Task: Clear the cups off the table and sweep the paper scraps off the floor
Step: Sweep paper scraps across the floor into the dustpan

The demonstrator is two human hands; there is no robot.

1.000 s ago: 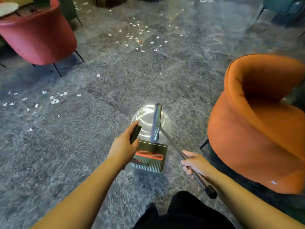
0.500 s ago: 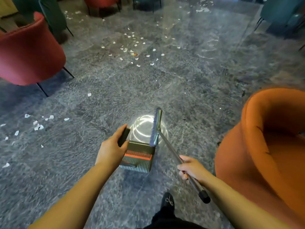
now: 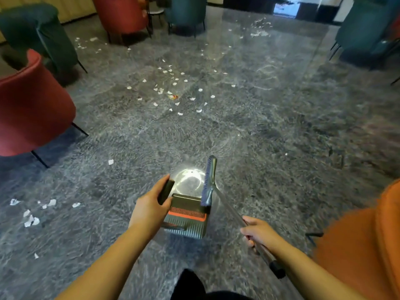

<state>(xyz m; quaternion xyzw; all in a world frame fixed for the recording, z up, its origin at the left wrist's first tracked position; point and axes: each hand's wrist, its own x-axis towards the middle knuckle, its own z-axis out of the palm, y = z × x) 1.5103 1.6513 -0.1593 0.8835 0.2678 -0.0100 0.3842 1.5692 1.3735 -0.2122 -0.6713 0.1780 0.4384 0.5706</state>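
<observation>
Paper scraps mid-floor, chairs at edges

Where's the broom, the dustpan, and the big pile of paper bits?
broom (image 3: 208,180), head view, on its brush head.
dustpan (image 3: 186,221), head view, on its ribbed grey body.
paper scraps (image 3: 173,92), head view, mid-cluster on the floor ahead.

The floor is glossy dark grey stone with pale veining and a bright round glare low in the middle. White paper scraps lie thickest in a loose scatter at mid-floor, with one reddish bit among them. A smaller cluster lies at the left, one lone scrap between the two groups, and more far back. Chairs stand around the edges: red, orange, green.
</observation>
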